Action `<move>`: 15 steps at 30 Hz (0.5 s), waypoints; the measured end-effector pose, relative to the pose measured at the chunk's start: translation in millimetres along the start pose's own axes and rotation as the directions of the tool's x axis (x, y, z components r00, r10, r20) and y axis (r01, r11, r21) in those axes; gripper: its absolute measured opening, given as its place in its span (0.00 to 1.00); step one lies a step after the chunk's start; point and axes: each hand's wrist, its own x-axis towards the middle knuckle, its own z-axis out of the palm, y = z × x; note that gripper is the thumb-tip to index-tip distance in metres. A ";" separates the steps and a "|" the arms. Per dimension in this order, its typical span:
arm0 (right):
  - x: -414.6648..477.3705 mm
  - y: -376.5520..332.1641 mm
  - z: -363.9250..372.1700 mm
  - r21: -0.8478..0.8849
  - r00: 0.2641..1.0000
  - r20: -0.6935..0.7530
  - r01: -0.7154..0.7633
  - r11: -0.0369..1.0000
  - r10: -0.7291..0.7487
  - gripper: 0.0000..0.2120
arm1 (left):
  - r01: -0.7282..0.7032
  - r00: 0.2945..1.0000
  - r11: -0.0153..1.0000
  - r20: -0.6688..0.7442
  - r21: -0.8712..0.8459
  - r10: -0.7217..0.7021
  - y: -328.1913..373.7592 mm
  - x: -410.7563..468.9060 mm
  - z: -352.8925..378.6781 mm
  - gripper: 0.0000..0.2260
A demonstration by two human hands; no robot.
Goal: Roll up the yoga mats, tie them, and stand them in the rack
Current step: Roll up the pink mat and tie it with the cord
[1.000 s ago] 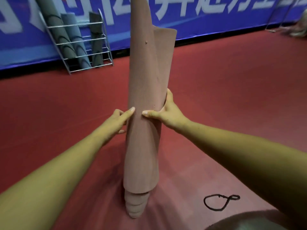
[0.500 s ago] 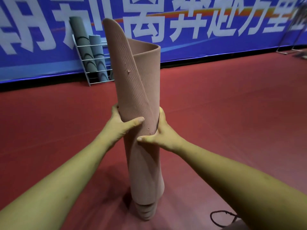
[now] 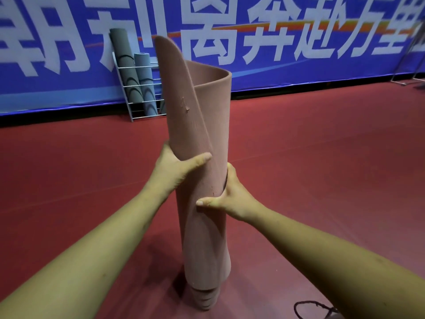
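Well, the mat [image 3: 202, 116] is on end on the floor [image 3: 322, 169], out in the open and well apart from the rack [image 3: 124, 93] by the banner, where grey mats [image 3: 143, 77] already stand. Both hands are clamped round it: the left hand [image 3: 181, 166] higher up on its left side, thumb laid across the front, and the right hand [image 3: 226, 199] lower on the right, thumb pressed over the slanting outer edge.

From where I stand, the worry is the roll itself. It has telescoped: inner coils poke out at the bottom, the outer flap rises past the rest at the top, and the mouth gapes wide. With no tie on it, any slackening of either grip would likely let the springy foam uncoil, and the right thumb looks like the only thing pinning that loose edge. Pressing down to square the ends could buckle the soft base or tip the mat, since it rests on only the narrow inner coils.

A cord [image 3: 309, 302] lies on the floor low to the right. Reaching for it means freeing one hand, which is when the roll is most likely to spring open.
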 end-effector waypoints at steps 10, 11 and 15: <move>0.4 -66.2 -39.8 0.036 0.998 -0.013 -0.068 0.997 0.069 0.36 | -0.126 0.980 0.989 -0.144 0.074 0.135 27.1 -7.6 2.0 0.50; 5.8 -81.4 -49.0 0.046 0.987 -0.152 -0.045 0.998 0.051 0.35 | -0.133 0.979 0.989 -0.146 0.069 0.142 26.4 -8.6 3.8 0.51; 34.0 -169.2 -81.4 -0.071 0.952 -0.292 0.069 0.995 -0.086 0.33 | -0.126 0.985 0.991 -0.114 0.050 0.131 32.0 -17.8 14.2 0.53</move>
